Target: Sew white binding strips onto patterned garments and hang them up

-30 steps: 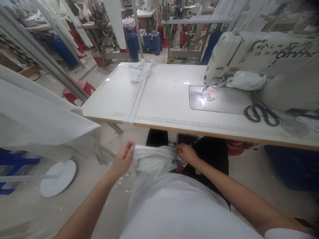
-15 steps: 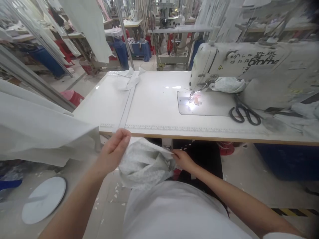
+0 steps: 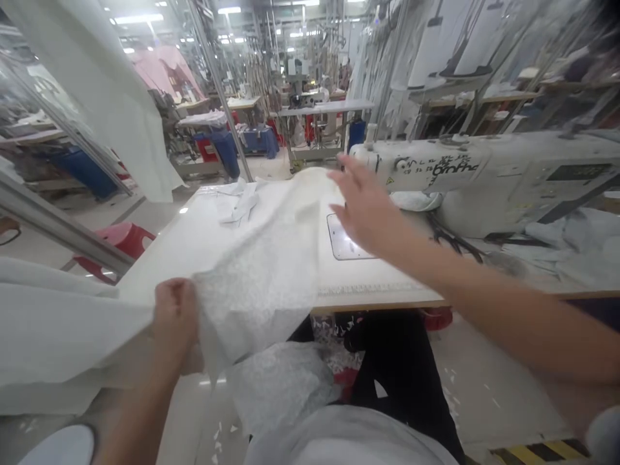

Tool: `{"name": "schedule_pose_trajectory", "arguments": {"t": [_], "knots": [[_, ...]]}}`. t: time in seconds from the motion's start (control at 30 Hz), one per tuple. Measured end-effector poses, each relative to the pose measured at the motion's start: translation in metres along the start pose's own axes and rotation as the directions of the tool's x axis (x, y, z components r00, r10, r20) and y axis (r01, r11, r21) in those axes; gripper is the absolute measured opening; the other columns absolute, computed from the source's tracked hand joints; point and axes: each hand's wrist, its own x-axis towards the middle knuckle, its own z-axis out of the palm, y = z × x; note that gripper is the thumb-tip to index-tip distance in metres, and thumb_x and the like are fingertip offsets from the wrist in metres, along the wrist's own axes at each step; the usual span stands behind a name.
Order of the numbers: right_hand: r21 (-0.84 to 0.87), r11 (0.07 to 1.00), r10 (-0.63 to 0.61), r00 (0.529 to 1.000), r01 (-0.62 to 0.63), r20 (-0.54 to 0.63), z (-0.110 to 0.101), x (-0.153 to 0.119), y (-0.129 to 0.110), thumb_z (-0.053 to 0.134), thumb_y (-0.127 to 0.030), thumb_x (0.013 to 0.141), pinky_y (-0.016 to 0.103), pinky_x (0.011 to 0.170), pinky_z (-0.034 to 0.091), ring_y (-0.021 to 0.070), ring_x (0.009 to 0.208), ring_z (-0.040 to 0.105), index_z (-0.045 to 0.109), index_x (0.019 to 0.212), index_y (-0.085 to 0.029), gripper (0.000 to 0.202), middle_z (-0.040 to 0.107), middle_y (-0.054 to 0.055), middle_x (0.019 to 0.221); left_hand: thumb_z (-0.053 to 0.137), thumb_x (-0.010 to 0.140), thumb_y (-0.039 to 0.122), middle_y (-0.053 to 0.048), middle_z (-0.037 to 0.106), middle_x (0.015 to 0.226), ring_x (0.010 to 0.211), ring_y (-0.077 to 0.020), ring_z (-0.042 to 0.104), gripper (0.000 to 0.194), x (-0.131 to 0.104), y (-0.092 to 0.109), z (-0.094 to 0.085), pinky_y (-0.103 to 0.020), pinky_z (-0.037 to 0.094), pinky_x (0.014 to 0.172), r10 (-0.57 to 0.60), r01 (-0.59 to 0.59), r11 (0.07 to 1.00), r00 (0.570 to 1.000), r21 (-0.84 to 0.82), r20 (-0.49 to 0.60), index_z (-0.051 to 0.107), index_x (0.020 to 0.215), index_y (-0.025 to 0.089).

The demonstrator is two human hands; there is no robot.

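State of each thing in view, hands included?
Left hand, closed on the pale cloth's edge.
Right hand, raised, fingers spread; contact unclear.
Pale cloth, spread out between the hands.
Needle plate, lit, partly hidden by right hand.
Small white cloth, crumpled on the table.
Ceiling lights, on.

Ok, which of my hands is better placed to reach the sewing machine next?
Probably your right hand: it is raised and open by the left end of the sewing machine. Your left hand is farther away and closed on the pale cloth.
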Motion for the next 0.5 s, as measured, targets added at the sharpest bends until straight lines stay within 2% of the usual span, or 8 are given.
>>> {"name": "schedule_pose_trajectory", "arguments": {"t": [0.03, 0.07, 0.13, 0.2, 0.23, 0.27, 0.37, 0.5], "knots": [[0.031, 0.995, -0.095, 0.994, 0.097, -0.051, 0.01, -0.01, -0.007, 0.043, -0.017, 0.091, 0.042, 0.091, 0.04, 0.0259, 0.114, 0.047, 0.038, 0.129, -0.011, 0.039, 0.042, 0.016, 0.131, 0.04, 0.085, 0.045, -0.008, 0.056, 0.096, 0.085, -0.0226, 0.056, 0.036, 0.001, 0.003, 0.008, -0.038, 0.048, 0.075, 0.116, -0.115, 0.989, 0.993, 0.09, -0.004, 0.047, 0.109, 0.02], [0.139, 0.983, -0.124, 0.992, 0.118, 0.037, 0.024, -0.026, -0.011, 0.043, -0.019, 0.091, 0.038, 0.084, 0.046, 0.0232, 0.102, 0.055, 0.047, 0.121, -0.013, 0.031, 0.054, 0.013, 0.117, 0.041, 0.085, 0.043, -0.011, 0.056, 0.107, 0.099, -0.0252, 0.054, 0.037, 0.001, 0.007, 0.017, -0.041, 0.045, 0.085, 0.244, -0.251, 0.955, 0.968, 0.155, 0.063, 0.047, 0.111, 0.018], [0.249, 0.968, -0.078, 0.905, -0.031, 0.417, 0.064, -0.065, -0.01, 0.044, -0.028, 0.091, 0.035, 0.065, 0.05, 0.0218, 0.071, 0.062, 0.063, 0.09, -0.014, 0.023, 0.065, 0.007, 0.078, 0.039, 0.086, 0.039, -0.013, 0.051, 0.124, 0.119, -0.0264, 0.044, 0.04, -0.002, 0.017, 0.037, -0.043, 0.037, 0.099, 0.417, -0.493, 0.856, 0.838, 0.157, 0.353, 0.048, 0.117, 0.015], [0.253, 0.934, 0.026, 0.755, -0.252, 0.655, 0.111, -0.098, -0.002, 0.056, -0.035, 0.084, 0.036, 0.063, 0.05, 0.0258, 0.07, 0.062, 0.066, 0.085, -0.012, 0.025, 0.065, 0.008, 0.071, 0.034, 0.089, 0.035, -0.011, 0.044, 0.135, 0.129, -0.0269, 0.033, 0.042, -0.006, 0.028, 0.057, -0.045, 0.033, 0.103, 0.379, -0.58, 0.798, 0.694, 0.163, 0.612, 0.046, 0.124, 0.017], [0.319, 0.885, 0.063, 0.767, -0.338, 0.639, 0.134, -0.107, 0.003, 0.058, -0.033, 0.082, 0.037, 0.068, 0.05, 0.027, 0.078, 0.063, 0.064, 0.096, -0.013, 0.026, 0.066, 0.009, 0.081, 0.032, 0.09, 0.035, -0.01, 0.039, 0.14, 0.133, -0.0284, 0.027, 0.044, -0.006, 0.034, 0.066, -0.048, 0.033, 0.102, 0.313, -0.583, 0.786, 0.66, 0.204, 0.683, 0.043, 0.129, 0.019], [0.426, 0.819, 0.066, 0.801, -0.385, 0.595, 0.154, -0.112, 0.006, 0.06, -0.031, 0.08, 0.038, 0.077, 0.048, 0.028, 0.092, 0.06, 0.06, 0.109, -0.015, 0.033, 0.066, 0.01, 0.095, 0.03, 0.09, 0.036, -0.007, 0.031, 0.145, 0.135, -0.0308, 0.02, 0.046, -0.004, 0.041, 0.075, -0.052, 0.032, 0.101, 0.239, -0.572, 0.778, 0.653, 0.261, 0.719, 0.039, 0.133, 0.021], [0.652, 0.608, -0.014, 0.815, -0.453, 0.579, 0.196, -0.104, -0.001, 0.059, -0.034, 0.083, 0.039, 0.092, 0.042, 0.0261, 0.112, 0.051, 0.055, 0.118, -0.02, 0.037, 0.059, 0.008, 0.116, 0.027, 0.09, 0.043, -0.002, 0.016, 0.151, 0.137, -0.0377, 0.007, 0.051, 0.013, 0.063, 0.103, -0.064, 0.028, 0.096, 0.083, -0.522, 0.764, 0.663, 0.38, 0.744, 0.027, 0.14, 0.03], [0.681, 0.559, -0.125, 0.764, -0.474, 0.634, 0.21, -0.083, -0.039, 0.053, -0.034, 0.09, 0.04, 0.083, 0.049, 0.0223, 0.098, 0.058, 0.055, 0.114, -0.017, 0.03, 0.057, 0.008, 0.114, 0.024, 0.089, 0.048, -0.005, 0.01, 0.152, 0.134, -0.0451, 0.007, 0.055, 0.057, 0.089, 0.147, -0.068, 0.029, 0.09, 0.015, -0.478, 0.765, 0.683, 0.431, 0.731, 0.02, 0.142, 0.033]]}}
